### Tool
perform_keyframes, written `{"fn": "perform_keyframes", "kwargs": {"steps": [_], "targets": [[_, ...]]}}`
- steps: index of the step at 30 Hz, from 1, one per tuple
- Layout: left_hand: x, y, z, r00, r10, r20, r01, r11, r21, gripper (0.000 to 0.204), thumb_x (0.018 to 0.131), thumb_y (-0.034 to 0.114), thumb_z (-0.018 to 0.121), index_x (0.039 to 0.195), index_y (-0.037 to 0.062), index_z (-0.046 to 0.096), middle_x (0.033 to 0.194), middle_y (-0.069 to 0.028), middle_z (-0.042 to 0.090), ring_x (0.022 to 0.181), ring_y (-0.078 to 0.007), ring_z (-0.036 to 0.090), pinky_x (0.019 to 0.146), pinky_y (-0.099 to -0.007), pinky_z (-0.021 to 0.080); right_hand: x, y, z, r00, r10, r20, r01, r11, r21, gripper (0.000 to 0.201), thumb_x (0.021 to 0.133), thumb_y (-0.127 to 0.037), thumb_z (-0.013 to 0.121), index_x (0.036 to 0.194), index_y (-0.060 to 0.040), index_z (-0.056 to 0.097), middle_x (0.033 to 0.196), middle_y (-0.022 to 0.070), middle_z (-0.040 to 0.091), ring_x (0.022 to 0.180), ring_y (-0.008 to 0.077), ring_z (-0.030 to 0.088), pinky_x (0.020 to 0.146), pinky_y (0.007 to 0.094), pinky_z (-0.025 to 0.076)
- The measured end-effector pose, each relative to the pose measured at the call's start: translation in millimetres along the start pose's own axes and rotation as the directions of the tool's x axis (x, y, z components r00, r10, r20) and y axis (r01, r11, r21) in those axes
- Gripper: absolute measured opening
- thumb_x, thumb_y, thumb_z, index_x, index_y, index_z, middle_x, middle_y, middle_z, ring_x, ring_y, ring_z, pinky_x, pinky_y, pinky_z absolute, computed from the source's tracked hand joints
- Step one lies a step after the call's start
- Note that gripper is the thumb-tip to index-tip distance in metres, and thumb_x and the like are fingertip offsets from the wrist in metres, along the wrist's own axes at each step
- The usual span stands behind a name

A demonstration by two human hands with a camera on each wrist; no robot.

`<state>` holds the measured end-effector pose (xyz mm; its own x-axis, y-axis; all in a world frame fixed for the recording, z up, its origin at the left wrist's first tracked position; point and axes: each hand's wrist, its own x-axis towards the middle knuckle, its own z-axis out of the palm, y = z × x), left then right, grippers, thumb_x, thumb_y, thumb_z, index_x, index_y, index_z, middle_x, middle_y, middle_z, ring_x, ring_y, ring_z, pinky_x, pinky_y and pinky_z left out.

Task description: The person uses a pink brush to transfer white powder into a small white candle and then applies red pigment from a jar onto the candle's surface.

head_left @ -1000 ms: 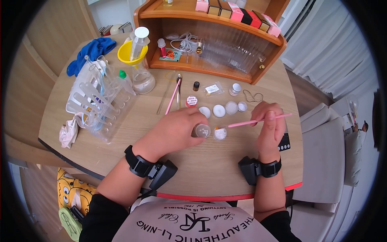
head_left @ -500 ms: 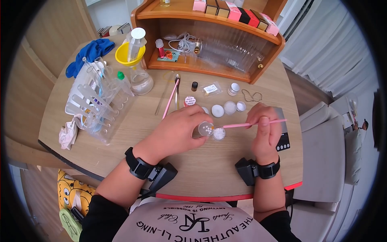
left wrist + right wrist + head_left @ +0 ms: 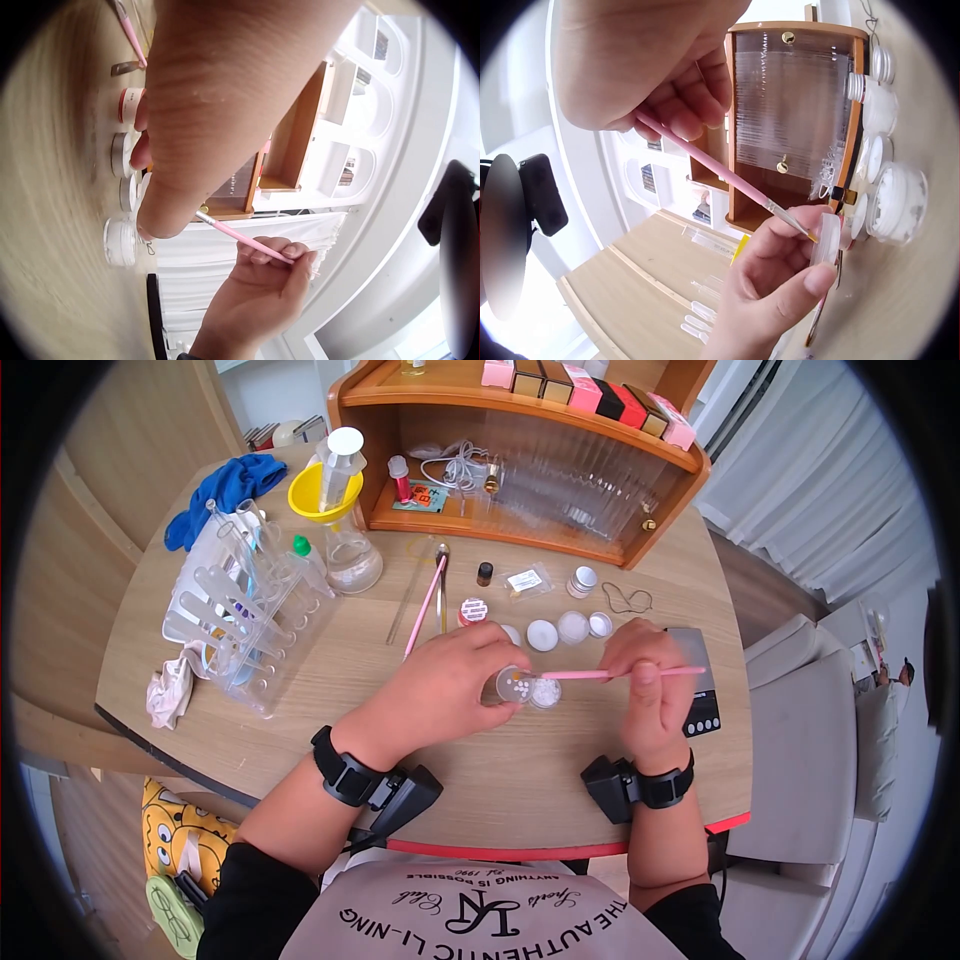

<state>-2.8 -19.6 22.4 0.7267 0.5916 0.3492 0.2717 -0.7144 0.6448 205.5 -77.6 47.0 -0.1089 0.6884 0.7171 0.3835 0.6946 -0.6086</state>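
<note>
The left hand (image 3: 435,685) grips a small clear round container (image 3: 514,685) with white bits inside, tilted toward the right. Pinched in the right hand (image 3: 652,685) is a pink brush (image 3: 590,674); its bristle tip is at the mouth of that container. In the right wrist view the brush (image 3: 727,174) has orange-yellow bristles at the rim of the container (image 3: 826,238), between the left thumb and fingers. Just right of the left hand, an open jar of white pieces (image 3: 545,693) stands on the table. The left wrist view hides the held container behind the hand.
Behind the hands are white round lids (image 3: 542,635), a red-and-white jar (image 3: 473,611), a small dark bottle (image 3: 485,573) and another pink brush (image 3: 426,605). A test tube rack (image 3: 265,630) and flask (image 3: 352,563) stand left, a black scale (image 3: 703,710) right, a wooden cabinet (image 3: 530,530) behind.
The left hand has raised and tilted its container toward the brush. The right hand has moved left, shifting the brush tip from the jar of white pieces to the held container.
</note>
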Motion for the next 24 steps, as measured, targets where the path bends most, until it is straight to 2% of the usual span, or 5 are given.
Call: {"fn": "perform_keyframes", "kwargs": {"steps": [7, 9, 16, 22, 24], "targets": [[0.1, 0.9, -0.1, 0.998, -0.064, 0.017, 0.065, 0.993, -0.102, 0.037, 0.068, 0.006, 0.072, 0.102, 0.0066, 0.058, 0.098, -0.0082, 0.053, 0.082, -0.0221, 0.058, 0.071, -0.0300, 0.050, -1.6, -1.7, -0.8, 0.998, 0.015, -0.064, -0.020, 0.997, -0.074, 0.024, 0.091, -0.020, 0.045, 0.074, -0.0047, 0.051, 0.067, 0.0081, 0.054, 0.061, 0.0248, 0.050, 0.059, 0.0345, 0.039], [0.9, 3.1, 0.0, 0.983, -0.177, 0.042, 0.182, 0.948, -0.262, 0.038, 0.070, 0.001, 0.069, 0.106, 0.0060, 0.056, 0.103, -0.0076, 0.050, 0.081, -0.0172, 0.058, 0.067, -0.0258, 0.052, 1.7, -3.8, 0.8, 0.998, -0.036, 0.055, 0.040, 0.997, -0.068, 0.024, 0.091, -0.021, 0.046, 0.074, -0.0050, 0.052, 0.068, 0.0082, 0.055, 0.061, 0.0255, 0.050, 0.060, 0.0351, 0.039], [1.5, 0.0, 0.6, 0.987, -0.157, 0.036, 0.161, 0.955, -0.250, 0.040, 0.072, -0.002, 0.067, 0.109, 0.0060, 0.055, 0.104, -0.0073, 0.049, 0.081, -0.0142, 0.057, 0.064, -0.0224, 0.053, -1.2, -1.0, 0.1, 1.000, -0.018, -0.022, 0.016, 0.995, -0.095, 0.024, 0.091, -0.022, 0.046, 0.075, -0.0054, 0.053, 0.070, 0.0087, 0.055, 0.062, 0.0257, 0.051, 0.061, 0.0354, 0.039], [1.8, -1.2, 3.4, 0.986, -0.160, 0.045, 0.166, 0.941, -0.296, 0.041, 0.071, -0.002, 0.068, 0.110, 0.0065, 0.055, 0.106, -0.0065, 0.049, 0.084, -0.0136, 0.057, 0.067, -0.0225, 0.054, 1.6, -2.8, 0.7, 0.996, -0.052, 0.076, 0.061, 0.991, -0.116, 0.024, 0.092, -0.021, 0.044, 0.076, -0.0050, 0.053, 0.070, 0.0088, 0.056, 0.062, 0.0251, 0.051, 0.061, 0.0352, 0.039], [1.4, 0.2, 2.8, 0.982, -0.184, 0.039, 0.187, 0.936, -0.297, 0.043, 0.072, -0.002, 0.068, 0.111, 0.0068, 0.055, 0.108, -0.0073, 0.049, 0.085, -0.0131, 0.057, 0.069, -0.0227, 0.054, -1.5, -0.6, -0.8, 0.999, -0.015, -0.038, 0.011, 0.996, -0.093, 0.023, 0.092, -0.020, 0.044, 0.076, -0.0049, 0.053, 0.070, 0.0087, 0.056, 0.062, 0.0250, 0.051, 0.061, 0.0348, 0.039]]}}
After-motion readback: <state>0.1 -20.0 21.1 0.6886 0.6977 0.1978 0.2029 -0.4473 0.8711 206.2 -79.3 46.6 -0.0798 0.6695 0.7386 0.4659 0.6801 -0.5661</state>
